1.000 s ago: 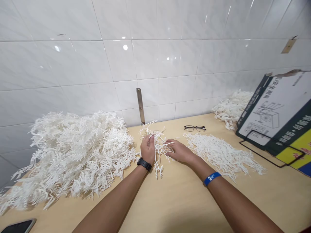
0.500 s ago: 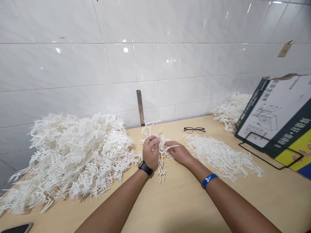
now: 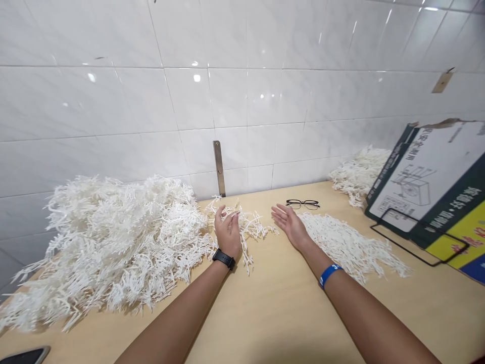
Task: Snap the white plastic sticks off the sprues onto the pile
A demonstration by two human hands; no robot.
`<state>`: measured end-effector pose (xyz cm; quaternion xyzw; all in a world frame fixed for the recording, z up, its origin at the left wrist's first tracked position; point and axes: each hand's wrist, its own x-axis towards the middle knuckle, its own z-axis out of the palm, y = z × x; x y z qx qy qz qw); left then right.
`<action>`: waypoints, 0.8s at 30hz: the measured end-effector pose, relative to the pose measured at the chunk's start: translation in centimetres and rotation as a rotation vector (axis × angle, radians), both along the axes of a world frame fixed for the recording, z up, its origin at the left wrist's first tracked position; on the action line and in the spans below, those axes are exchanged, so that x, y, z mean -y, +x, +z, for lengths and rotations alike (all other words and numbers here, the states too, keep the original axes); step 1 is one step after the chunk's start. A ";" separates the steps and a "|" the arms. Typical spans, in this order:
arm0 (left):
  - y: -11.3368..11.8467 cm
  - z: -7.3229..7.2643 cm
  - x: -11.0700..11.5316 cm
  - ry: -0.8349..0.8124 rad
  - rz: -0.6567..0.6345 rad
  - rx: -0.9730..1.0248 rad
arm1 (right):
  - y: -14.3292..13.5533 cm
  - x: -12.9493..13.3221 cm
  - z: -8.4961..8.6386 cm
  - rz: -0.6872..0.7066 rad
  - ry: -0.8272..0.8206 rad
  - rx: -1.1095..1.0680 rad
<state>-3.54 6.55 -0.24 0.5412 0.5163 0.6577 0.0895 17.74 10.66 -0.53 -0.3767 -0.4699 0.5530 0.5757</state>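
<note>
Near left corner of the tabletop: phone, dark-faced, partly out of view. Behind it, large heap of white branched strands, piled high, spreading from the left edge up to the back edge. Tiled wall beyond. Metal strip fixed on the wall, slightly slanted, lower end at the back edge.

Right of the heap, close to the middle of the back edge: small loose tangle of branched strands, a few ends trailing toward the near edge. Left hand at the tangle's left part, fingers bent, thumb and fingertips close; cannot tell whether a strand is pinched there. Black watch at that wrist.

Right hand just right of the tangle, fingers extended and thumb up, palm turned leftward, nothing held. Blue wristband on the same arm. Eyeglasses just behind this hand, near the back edge. Right of the hand, low flat spread of thin white strands.

Toward the back right corner: farther white pile by the wall, partly hidden by a printed carton, leaning. Black wire frame before the carton.
</note>
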 end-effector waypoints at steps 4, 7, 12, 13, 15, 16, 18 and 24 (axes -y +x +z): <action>0.3 0.6 0.7 0.024 0.032 0.008 | -0.9 0.0 -0.8 0.119 0.064 0.169; 0.4 1.0 1.0 0.031 0.029 0.019 | -1.0 -0.3 -1.5 0.106 0.082 0.243; 0.4 1.1 1.0 0.060 0.052 0.040 | -0.6 -0.3 -1.1 -0.113 0.130 0.384; 0.4 1.1 1.0 0.073 0.056 0.041 | -0.7 -0.1 -0.8 -0.134 0.144 0.343; 0.4 1.1 1.1 0.102 0.061 0.029 | -1.1 0.5 -0.1 -0.084 0.139 0.176; 0.4 1.1 1.1 0.118 0.063 0.014 | -1.4 0.7 0.1 -0.027 0.112 0.089; 0.3 1.2 1.2 0.143 0.072 -0.021 | -2.0 0.8 0.1 0.072 0.025 -0.006; 0.3 1.2 1.1 0.149 0.089 0.002 | -0.6 -1.9 -2.3 -0.188 -0.041 0.232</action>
